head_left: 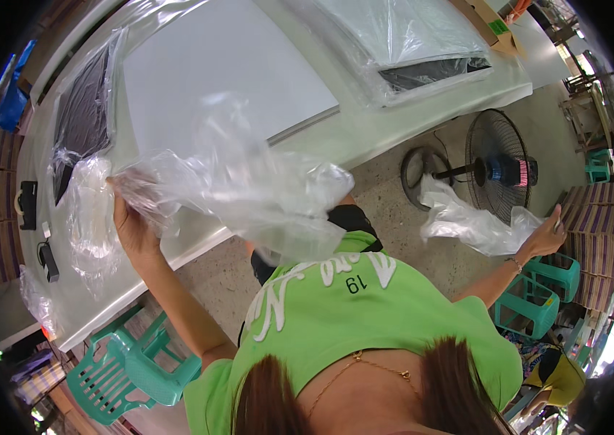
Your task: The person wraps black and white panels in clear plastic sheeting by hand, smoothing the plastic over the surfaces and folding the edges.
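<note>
My left hand (134,221) pinches the edge of a clear plastic bag (249,192), which billows out to the right in front of my body and is smeared by motion. Far out to the right, beside the fan, my right hand (544,235) is closed on another crumpled clear plastic bag (481,225). Behind the first bag lies a large white flat panel (212,65), its near edge partly covered by the plastic. A further bunch of clear plastic (92,217) rests on the table just left of my left hand.
Plastic-wrapped dark panels lie on the white table (365,134) at its left (86,109) and far right (430,72). A black standing fan (499,170) is on the floor at right. Green plastic chairs (133,370), green stools (528,304) and striped stacks (596,239) stand around.
</note>
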A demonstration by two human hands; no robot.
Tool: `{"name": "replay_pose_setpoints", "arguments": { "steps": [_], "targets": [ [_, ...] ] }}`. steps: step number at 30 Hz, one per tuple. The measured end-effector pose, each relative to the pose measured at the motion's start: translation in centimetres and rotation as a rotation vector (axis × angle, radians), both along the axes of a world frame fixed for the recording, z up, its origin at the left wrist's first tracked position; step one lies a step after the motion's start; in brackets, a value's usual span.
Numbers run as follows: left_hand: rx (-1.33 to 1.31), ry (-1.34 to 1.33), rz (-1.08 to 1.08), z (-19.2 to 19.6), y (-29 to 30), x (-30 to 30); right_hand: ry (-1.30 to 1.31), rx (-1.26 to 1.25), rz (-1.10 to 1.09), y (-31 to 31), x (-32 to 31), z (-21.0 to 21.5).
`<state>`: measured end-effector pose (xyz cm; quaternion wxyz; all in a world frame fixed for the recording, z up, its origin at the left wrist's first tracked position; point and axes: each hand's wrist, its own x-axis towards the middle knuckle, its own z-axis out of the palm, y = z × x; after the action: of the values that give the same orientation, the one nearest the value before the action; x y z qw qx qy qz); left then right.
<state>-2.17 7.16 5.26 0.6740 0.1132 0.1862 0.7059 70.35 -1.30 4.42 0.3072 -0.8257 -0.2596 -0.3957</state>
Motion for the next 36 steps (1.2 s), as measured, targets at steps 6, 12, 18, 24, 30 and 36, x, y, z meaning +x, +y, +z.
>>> {"name": "replay_pose_setpoints", "arguments": {
  "steps": [6,12,18,24,30,36],
  "targets": [
    [-0.214,0.402,-0.121,3.0,1.2,13.9,0.451,-0.018,0.759,7.9,-9.3,0.3],
    [0.009,0.494,-0.591,3.2,3.3,19.3,0.806,-0.167,1.632,10.7,-27.2,3.0],
    [0.075,0.509,-0.568,2.9,2.9,21.1,0.750,-0.259,1.927,9.7,-32.7,6.6],
    [0.080,0.710,-0.570,2.2,2.9,22.4,0.715,-0.168,1.922,9.7,-33.1,5.3],
    [0.051,0.974,-0.428,0.2,1.0,22.1,0.731,-0.179,1.901,9.1,-31.3,5.2],
    [0.022,1.042,-0.385,-1.6,0.2,21.5,0.887,0.023,1.933,9.2,-30.4,3.6]
  ]
}}
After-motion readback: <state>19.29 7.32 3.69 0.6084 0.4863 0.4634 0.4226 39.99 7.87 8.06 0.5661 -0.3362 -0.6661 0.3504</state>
